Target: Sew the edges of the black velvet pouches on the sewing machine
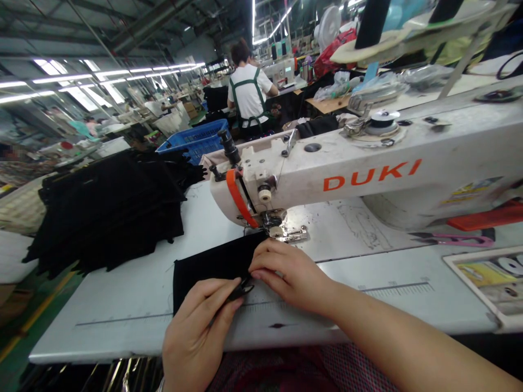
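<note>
A piece of black fabric (pixel 212 267) lies on the sewing machine table, its far corner reaching the presser foot (pixel 272 222). My left hand (pixel 202 321) pinches the near edge of this fabric between thumb and fingers, where a small dark curled end shows; whether it is a fold or a separate strip I cannot tell. My right hand (pixel 288 272) is closed on the same edge, just in front of the needle area, fingertips close to my left ones. The white sewing machine (pixel 302 185) stands right behind both hands.
A tall stack of black fabric pieces (pixel 110 212) covers the table's left side. Pink-handled scissors (pixel 461 238) lie under the machine arm, near a framed panel (pixel 469 283). Behind are a blue crate (pixel 196 139) and a person in a white shirt (pixel 249 90), back turned.
</note>
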`<action>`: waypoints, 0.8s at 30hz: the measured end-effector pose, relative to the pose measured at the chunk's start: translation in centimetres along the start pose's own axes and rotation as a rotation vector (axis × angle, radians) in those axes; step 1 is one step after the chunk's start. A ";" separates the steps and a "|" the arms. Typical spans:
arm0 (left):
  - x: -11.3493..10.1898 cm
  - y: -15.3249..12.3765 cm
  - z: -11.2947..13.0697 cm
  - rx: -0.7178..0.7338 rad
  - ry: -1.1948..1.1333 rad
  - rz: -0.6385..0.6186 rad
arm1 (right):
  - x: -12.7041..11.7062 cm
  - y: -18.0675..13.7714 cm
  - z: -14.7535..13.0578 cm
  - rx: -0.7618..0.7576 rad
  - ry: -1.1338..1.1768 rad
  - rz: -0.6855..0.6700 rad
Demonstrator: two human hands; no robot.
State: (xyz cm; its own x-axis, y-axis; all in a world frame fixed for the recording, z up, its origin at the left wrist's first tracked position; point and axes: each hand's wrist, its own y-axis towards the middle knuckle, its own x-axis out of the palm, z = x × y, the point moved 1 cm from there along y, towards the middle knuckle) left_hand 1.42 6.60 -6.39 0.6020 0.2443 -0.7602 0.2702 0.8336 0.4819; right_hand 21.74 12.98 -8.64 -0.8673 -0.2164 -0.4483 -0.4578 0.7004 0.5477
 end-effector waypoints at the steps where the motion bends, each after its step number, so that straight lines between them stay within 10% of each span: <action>1: 0.0 0.0 0.0 0.008 -0.005 0.004 | 0.1 0.0 0.1 -0.011 -0.013 0.010; 24: 0.1 0.0 0.3 0.038 -0.025 0.004 | 0.6 0.1 0.3 -0.112 -0.199 -0.006</action>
State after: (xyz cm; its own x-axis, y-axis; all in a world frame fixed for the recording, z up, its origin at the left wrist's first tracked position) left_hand 1.72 6.45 -6.31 0.6215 0.2348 -0.7474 0.2955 0.8133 0.5012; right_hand 21.28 13.14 -9.09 -0.8140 -0.0740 -0.5761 -0.4910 0.6175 0.6145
